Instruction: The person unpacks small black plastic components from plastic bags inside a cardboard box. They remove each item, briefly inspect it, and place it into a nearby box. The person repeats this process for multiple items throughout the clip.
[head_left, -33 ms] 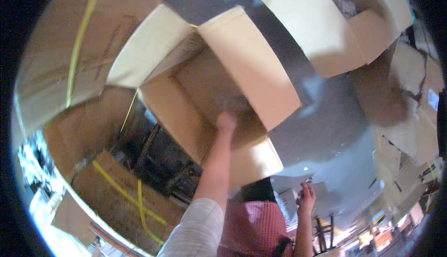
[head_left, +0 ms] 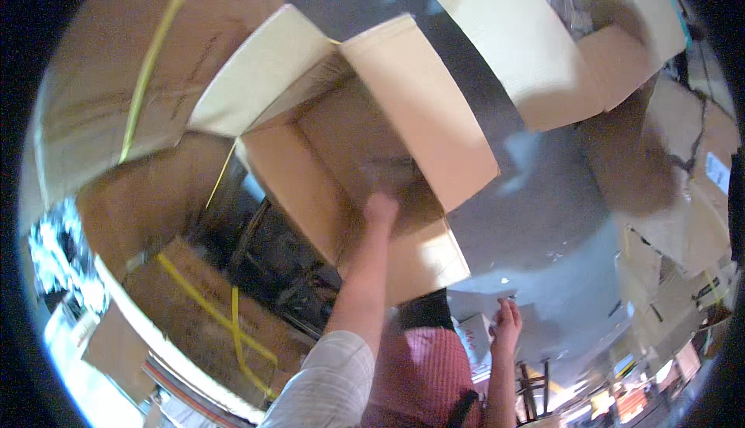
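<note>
An open cardboard box [head_left: 299, 183] stands in the middle with its flaps spread outward. My left arm reaches down into it, and my left hand [head_left: 380, 209] is over the dim bottom of the box. Its fingers are blurred in shadow, so what they touch or hold cannot be made out. Off to the right, outside the box, my right hand [head_left: 507, 321] is raised above the floor with its fingers curled together. Something small may be between its fingertips, too small to name.
A second open carton [head_left: 543, 63] with clear plastic inside stands at the upper right. Large brown cartons with yellow straps [head_left: 147, 79] fill the left side. Flattened cardboard [head_left: 683, 172] lies at the right, and a dark stool [head_left: 534, 385] stands at the lower right.
The view has shifted slightly, so the boxes sit a little differently in the picture. My left hand stays inside the box, and my right hand stays raised with its fingers curled.
</note>
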Demonstrator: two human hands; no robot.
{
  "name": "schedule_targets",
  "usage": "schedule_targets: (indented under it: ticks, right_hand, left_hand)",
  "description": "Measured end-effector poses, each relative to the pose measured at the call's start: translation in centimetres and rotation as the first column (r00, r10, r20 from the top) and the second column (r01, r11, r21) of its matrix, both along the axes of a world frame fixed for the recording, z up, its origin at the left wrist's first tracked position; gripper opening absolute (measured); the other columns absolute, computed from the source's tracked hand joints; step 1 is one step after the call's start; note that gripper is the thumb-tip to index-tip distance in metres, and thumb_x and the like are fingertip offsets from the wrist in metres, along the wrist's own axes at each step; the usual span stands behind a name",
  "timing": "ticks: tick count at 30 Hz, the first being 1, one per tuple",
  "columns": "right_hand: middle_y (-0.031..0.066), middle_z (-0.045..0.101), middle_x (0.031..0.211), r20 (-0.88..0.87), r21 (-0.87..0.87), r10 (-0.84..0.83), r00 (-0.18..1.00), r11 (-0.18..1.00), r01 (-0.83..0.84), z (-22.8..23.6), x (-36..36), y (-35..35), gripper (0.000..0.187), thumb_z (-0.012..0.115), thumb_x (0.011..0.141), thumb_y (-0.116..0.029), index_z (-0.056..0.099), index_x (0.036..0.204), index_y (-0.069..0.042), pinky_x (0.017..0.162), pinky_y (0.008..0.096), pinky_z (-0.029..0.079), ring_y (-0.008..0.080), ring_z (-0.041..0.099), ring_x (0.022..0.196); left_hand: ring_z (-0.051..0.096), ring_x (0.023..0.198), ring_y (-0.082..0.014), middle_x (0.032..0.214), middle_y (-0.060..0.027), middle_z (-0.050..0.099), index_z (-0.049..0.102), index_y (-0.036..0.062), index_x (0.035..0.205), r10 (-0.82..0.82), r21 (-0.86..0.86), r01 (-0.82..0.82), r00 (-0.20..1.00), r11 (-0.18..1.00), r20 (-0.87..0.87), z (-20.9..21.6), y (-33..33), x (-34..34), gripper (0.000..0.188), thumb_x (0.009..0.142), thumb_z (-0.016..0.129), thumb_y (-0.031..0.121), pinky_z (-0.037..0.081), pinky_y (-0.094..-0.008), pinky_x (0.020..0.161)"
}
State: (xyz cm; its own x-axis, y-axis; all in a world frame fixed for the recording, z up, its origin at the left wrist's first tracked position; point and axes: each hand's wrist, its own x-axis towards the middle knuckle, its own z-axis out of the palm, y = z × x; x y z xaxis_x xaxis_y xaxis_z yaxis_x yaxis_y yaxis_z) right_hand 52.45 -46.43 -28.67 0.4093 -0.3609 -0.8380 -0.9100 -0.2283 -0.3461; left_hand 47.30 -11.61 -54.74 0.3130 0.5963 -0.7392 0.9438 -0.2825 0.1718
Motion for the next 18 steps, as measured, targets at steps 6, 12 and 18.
schedule_targets:
  ticks: [6, 12, 18]
  right_hand:
    - [-0.0066, 0.045, 0.065, 0.237, 0.190, 0.188, 0.953, 0.953, -0.236, 10.0, 0.9, 9.9, 0.026, 0.058, 0.103, -0.035, 0.066, 0.110, -0.011, 0.044, 0.0223, 0.026, 0.0034, 0.039, 0.054]
    - [0.0027, 0.060, 0.066, 0.574, -0.247, 0.711, 0.407, 0.624, -0.741, 24.8, -1.9, 16.3, 0.026, 0.067, 0.098, -0.033, 0.064, 0.102, -0.007, 0.049, 0.0311, 0.042, 0.0142, 0.055, 0.055]
    - [0.0086, 0.057, 0.061, 0.568, -0.560, 0.815, -0.116, 0.280, -0.780, 36.0, -12.6, 19.7, 0.027, 0.076, 0.090, -0.023, 0.059, 0.083, -0.003, 0.052, 0.0339, 0.045, 0.0186, 0.053, 0.050]
  left_hand:
    - [0.070, 0.098, -0.0389, 0.099, -0.0259, 0.072, 0.070, -0.0013, 0.110, 0.519, -0.311, -0.465, 0.847, 0.829, 0.117, 15.1, -3.9, 2.1, 0.058, 0.105, 0.044, 0.050, 0.053, -0.0492, 0.091]
    - [0.069, 0.087, -0.0375, 0.096, -0.0167, 0.071, 0.071, 0.0068, 0.109, 0.189, -0.224, 0.029, 0.437, 0.974, 0.880, 41.8, -8.1, -4.1, 0.025, 0.096, 0.061, 0.026, 0.055, -0.0467, 0.081]
    - [0.069, 0.080, -0.0282, 0.083, -0.0086, 0.068, 0.069, 0.0082, 0.094, -0.321, 0.300, 0.119, 0.234, 0.946, 0.918, 57.2, -3.2, -21.0, 0.010, 0.087, 0.070, 0.016, 0.054, -0.0404, 0.074]
